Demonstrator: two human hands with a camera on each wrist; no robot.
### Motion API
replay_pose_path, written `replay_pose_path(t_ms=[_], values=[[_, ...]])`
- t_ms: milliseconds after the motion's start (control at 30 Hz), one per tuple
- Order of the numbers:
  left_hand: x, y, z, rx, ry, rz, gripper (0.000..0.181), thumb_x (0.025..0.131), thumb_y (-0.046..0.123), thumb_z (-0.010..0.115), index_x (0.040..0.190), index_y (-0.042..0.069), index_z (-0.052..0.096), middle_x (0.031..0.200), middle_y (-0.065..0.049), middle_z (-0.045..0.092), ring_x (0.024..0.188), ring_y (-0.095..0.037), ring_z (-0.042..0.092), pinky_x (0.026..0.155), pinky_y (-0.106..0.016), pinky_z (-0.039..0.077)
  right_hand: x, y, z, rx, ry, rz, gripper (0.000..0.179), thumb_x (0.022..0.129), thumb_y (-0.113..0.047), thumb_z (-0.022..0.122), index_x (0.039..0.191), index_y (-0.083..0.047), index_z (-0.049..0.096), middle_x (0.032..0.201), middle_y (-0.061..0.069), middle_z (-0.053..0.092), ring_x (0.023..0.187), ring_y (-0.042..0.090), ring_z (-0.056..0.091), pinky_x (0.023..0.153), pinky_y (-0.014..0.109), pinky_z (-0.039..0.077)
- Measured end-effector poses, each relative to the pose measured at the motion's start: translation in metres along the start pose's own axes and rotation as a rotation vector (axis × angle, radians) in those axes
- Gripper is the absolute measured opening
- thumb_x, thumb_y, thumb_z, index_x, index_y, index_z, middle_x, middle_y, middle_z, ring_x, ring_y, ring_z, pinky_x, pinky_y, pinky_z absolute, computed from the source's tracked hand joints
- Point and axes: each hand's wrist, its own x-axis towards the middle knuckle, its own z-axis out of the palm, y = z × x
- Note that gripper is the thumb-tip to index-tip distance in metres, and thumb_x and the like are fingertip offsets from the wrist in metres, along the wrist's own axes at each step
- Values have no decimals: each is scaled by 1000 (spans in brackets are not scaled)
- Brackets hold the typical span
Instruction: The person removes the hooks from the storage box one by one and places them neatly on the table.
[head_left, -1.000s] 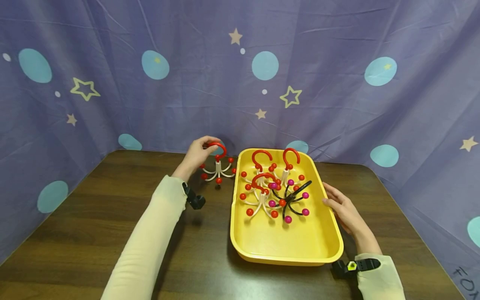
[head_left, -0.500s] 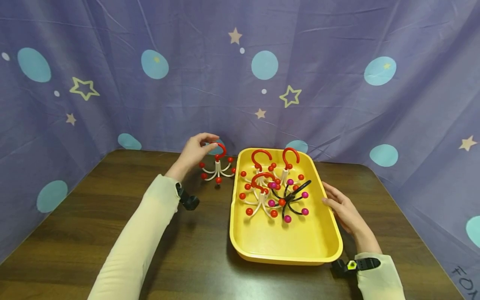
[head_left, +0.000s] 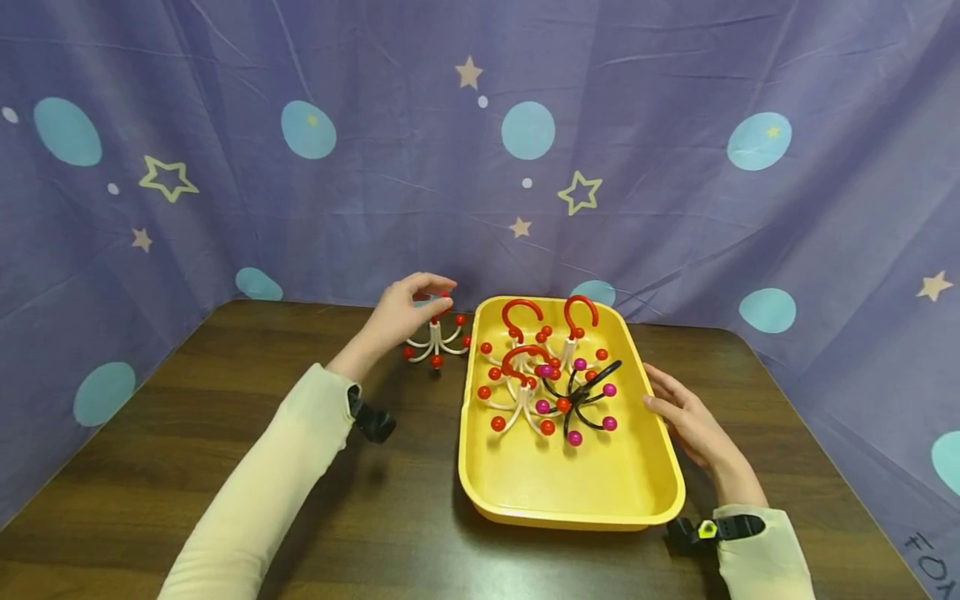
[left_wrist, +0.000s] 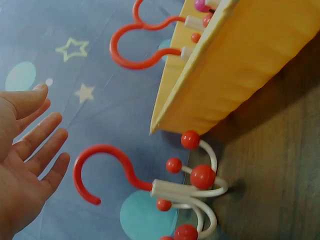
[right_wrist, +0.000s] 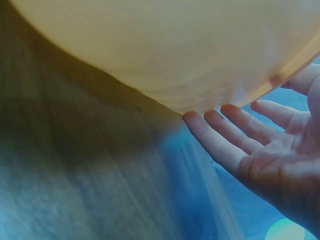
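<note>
My left hand [head_left: 397,317] hovers by the red hook of a multi-arm hanger [head_left: 436,340] standing on the table, left of the yellow tray [head_left: 573,515]. The hanger has white curved arms tipped with red balls. In the left wrist view, the spread, loose fingers of the left hand [left_wrist: 32,155] are apart from the hanger's hook [left_wrist: 102,148]. At the tray's right side, my right hand [head_left: 686,421] touches the wall. Its nearly straight fingertips [right_wrist: 190,117] press on the tray's outside, with the thumb up at the rim.
Inside the tray stand several white hangers [head_left: 525,400] with red hooks. A black hanger [head_left: 581,398] with magenta balls leans among them. The wooden table [head_left: 187,417] ends at a purple curtain [head_left: 405,167] with stars and dots.
My left hand lifted slightly off to the left, then came back down and rightward across the hanger's hook in the head view. Hanger, tray and right hand stay put.
</note>
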Motion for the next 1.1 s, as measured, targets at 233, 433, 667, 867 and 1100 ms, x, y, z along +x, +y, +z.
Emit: replay_pose_path(t_ms=[233, 433, 667, 867, 1100], values=[[-10, 13, 12, -65, -60, 36, 31, 86, 20, 63, 115, 9, 61, 111, -6, 62, 97, -17, 60, 84, -33, 48, 1, 0, -2, 10, -42, -14, 64, 95, -14, 46, 145, -3, 8, 143, 32, 19, 97, 9, 59, 77, 32, 52], [-19, 23, 25, -136, -109, 58, 28, 85, 16, 64, 112, 10, 62, 105, -5, 64, 90, -15, 62, 73, -28, 52, 1, -2, -4, -3, -60, -15, 65, 94, -12, 47, 145, -3, 7, 142, 32, 20, 96, 13, 60, 75, 35, 53], [-30, 34, 42, -164, -176, 91, 28, 84, 15, 65, 112, 9, 62, 107, -5, 63, 91, -15, 63, 75, -26, 51, 1, -4, -5, -14, -64, -5, 66, 94, -11, 48, 146, -3, 8, 142, 32, 19, 97, 16, 60, 75, 37, 53], [-35, 39, 56, -152, -241, 93, 31, 84, 16, 65, 114, 8, 61, 110, -8, 63, 93, -18, 63, 75, -25, 52, 2, -4, -6, -10, -70, -8, 66, 94, -11, 48, 145, -3, 9, 142, 32, 20, 98, 15, 60, 76, 36, 53], [-37, 41, 68, -125, -269, 58, 34, 83, 14, 67, 116, 11, 61, 114, -5, 62, 93, -17, 63, 73, -23, 52, 2, -3, -8, -15, -80, -6, 66, 94, -13, 49, 145, -3, 8, 143, 32, 19, 99, 13, 60, 76, 35, 53]])
